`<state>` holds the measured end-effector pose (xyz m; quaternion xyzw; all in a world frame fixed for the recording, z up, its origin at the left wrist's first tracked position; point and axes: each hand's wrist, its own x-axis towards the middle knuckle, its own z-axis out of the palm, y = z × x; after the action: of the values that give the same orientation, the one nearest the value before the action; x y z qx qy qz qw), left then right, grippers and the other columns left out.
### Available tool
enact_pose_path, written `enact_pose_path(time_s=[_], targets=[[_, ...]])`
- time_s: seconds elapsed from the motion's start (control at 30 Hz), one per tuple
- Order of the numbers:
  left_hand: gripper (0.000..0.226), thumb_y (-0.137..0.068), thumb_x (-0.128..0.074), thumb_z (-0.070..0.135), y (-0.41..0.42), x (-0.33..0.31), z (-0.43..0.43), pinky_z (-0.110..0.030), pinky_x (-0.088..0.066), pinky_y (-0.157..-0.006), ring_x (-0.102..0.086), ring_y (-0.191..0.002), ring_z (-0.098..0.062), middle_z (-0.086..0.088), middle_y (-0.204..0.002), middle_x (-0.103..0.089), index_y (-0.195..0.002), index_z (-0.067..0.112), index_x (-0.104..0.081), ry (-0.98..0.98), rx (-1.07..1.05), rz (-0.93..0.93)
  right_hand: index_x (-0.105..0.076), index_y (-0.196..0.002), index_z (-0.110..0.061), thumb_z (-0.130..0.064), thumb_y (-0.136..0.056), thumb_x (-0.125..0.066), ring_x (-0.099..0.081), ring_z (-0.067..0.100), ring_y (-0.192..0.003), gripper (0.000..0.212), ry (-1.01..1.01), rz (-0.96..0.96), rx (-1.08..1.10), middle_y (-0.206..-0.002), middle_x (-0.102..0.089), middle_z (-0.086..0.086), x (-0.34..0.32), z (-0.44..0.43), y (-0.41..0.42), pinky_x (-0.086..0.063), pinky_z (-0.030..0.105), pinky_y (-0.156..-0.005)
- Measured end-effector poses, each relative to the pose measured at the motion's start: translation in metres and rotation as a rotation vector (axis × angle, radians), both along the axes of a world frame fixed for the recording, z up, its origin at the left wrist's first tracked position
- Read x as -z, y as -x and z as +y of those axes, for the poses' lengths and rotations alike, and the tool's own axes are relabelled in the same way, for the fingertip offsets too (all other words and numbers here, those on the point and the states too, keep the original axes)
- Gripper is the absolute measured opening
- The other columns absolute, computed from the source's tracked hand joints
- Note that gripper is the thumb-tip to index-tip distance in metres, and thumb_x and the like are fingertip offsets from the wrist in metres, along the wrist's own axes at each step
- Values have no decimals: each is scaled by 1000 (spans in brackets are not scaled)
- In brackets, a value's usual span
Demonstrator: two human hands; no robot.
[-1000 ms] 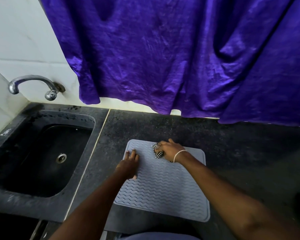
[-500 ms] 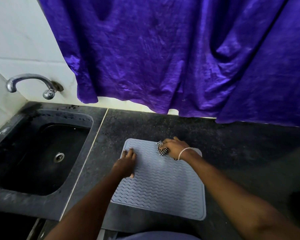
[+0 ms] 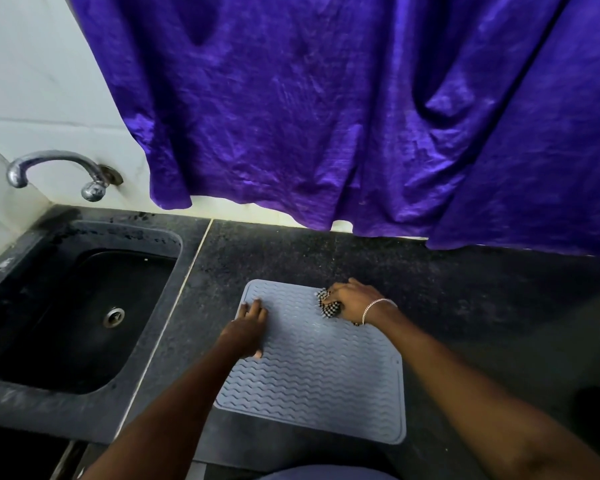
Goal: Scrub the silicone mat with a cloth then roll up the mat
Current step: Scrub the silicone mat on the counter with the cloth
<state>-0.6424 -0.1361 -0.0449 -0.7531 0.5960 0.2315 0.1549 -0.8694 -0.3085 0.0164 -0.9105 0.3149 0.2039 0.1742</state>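
Left to right: black sink [image 3: 84, 317] with its tap [image 3: 59, 171] out at 9 to 10 o'clock, then the grey silicone mat [image 3: 312, 375] lying flat on the dark desk [image 3: 482, 306] around 6 o'clock. The left hand [image 3: 248, 327] is flat, fingers straight, pinning the mat near its 10 o'clock corner, and the right hand [image 3: 355, 301] is clenched round a wadded checkered cloth [image 3: 328, 306] at the mat's 1 o'clock edge. Looks mid-scrub to me, no rolling yet, so the next move probably calls for dragging the cloth down toward the 6 o'clock end while the mat is pinned so it doesn't skate.
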Motion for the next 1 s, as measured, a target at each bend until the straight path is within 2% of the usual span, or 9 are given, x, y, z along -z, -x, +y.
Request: enact_pose_path(time_s=[0.2, 0.4, 0.53, 0.6, 0.67, 0.77, 0.9, 1.0], targets=[[99, -88, -72, 21, -2, 0, 1, -53, -26, -121, 5, -151, -44, -20, -165, 13, -158, 5, -4, -11, 16, -7, -51, -143, -40, -10, -94, -50, -31, 35, -143, 57, -29, -27, 50, -159, -32, -14, 16, 5, 27, -35, 47, -116], [107, -82, -78, 23, 0, -1, -3, -55, -29, -119, 4, -151, -48, -21, -164, 13, -157, 3, -4, -34, 38, -23, -60, -132, -38, -26, -90, -59, -44, 28, -127, 44, 97, 68, 19, -139, -52, -10, 3, -5, 34, -52, 42, -96], [106, -82, -78, 24, 1, -1, -4, -54, -27, -120, 4, -150, -48, -21, -164, 12, -157, 4, -5, -37, 36, -27, -56, -136, -42, -21, -92, -55, -38, 29, -134, 49, 26, 12, 38, -149, -44, -12, 7, 3, 27, -45, 46, -107], [106, -82, -78, 25, -1, -1, -4, -54, -27, -120, 4, -151, -48, -20, -165, 12, -157, 4, -5, -34, 39, -25, -53, -140, -43, -20, -93, -54, -36, 30, -138, 52, 11, -11, 76, -155, -38, -16, 13, 7, 33, -40, 42, -111], [106, -83, -78, 25, -2, -2, -3, -54, -29, -119, 3, -151, -47, -19, -165, 12, -157, 5, -5, -31, 44, -29, -52, -140, -44, -21, -94, -54, -39, 29, -135, 52, 38, -34, 108, -157, -35, -20, 17, 8, 43, -41, 38, -108], [105, -83, -78, 25, -1, -3, -4, -54, -31, -118, 2, -151, -46, -20, -165, 11, -157, 5, -6, -29, 52, -28, -54, -139, -45, -22, -94, -55, -39, 28, -134, 50, 21, -25, 150, -156, -36, -21, 16, 1, 58, -46, 43, -105], [105, -81, -79, 24, -2, -4, -3, -54, -33, -117, 2, -152, -44, -18, -165, 9, -157, 6, -8, -24, 48, -20, -57, -136, -35, -24, -92, -57, -43, 27, -131, 46, 21, 43, 162, -149, -49, -11, 5, -13, 60, -47, 44, -105], [105, -81, -79, 20, -2, -5, -3, -53, -36, -116, 3, -152, -43, -16, -165, 11, -157, 8, -7, -22, 32, 5, -57, -138, -39, -22, -93, -56, -44, 29, -131, 48, 13, -31, 170, -152, -43, -16, 1, -11, 55, -45, 44, -107]])
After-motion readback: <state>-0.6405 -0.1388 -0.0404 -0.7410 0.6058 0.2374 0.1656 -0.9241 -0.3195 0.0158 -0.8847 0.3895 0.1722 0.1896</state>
